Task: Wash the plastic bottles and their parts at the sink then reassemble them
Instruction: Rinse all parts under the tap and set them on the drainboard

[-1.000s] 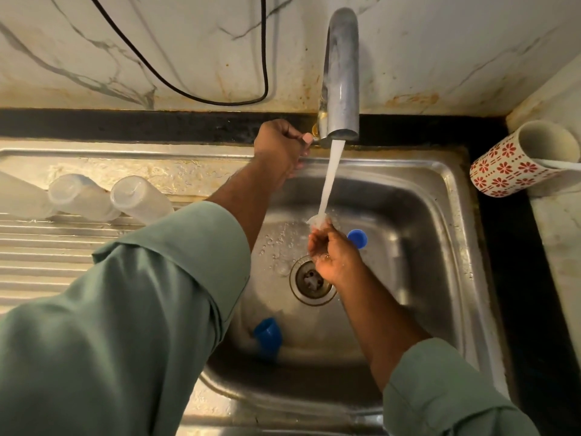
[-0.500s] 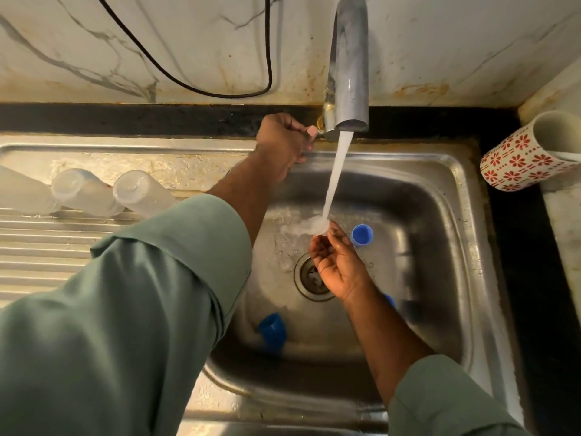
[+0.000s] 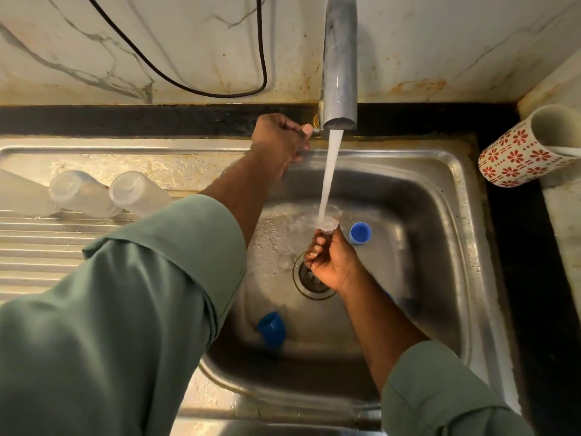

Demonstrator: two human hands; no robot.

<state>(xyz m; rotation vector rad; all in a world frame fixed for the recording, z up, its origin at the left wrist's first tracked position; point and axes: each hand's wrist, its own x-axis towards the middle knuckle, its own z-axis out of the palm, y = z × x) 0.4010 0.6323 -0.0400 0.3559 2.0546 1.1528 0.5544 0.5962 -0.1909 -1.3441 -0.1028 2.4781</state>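
Drainboard (image 3: 47,247): ribbed steel, left of the basin; grooves run left to right; its near part is covered by a green sleeve.
Bottles (image 3: 138,193): three clear plastic bottles are laid on their sides at the back edge of the drainboard, side by side and touching; long axes run toward the back wall, tilted rightward, round ends facing the camera.
Cable (image 3: 176,80): a black loop is seen hanging on the marble wall, above the bottles.
Left hand (image 3: 279,143): fingers are curled round the tap handle at the back rim, just left of the spout base.
Blue cap, near (image 3: 272,328): lies tipped on the basin floor close to the near-left wall.
Sink (image 3: 440,190): steel basin; bare floor is left between drain and right wall.
Tap (image 3: 341,64): spout points down over the basin; a white stream is running.
Clear part (image 3: 325,223): a small transparent piece, held with its wide rim upward, directly under the stream.
Right hand (image 3: 333,262): above the drain; the clear part is pinched from below by the fingertips.
Blue cap, far (image 3: 360,233): open end up, just right of the clear part.
Mug (image 3: 518,158): red-flowered, tilted, on the black table at the right edge.
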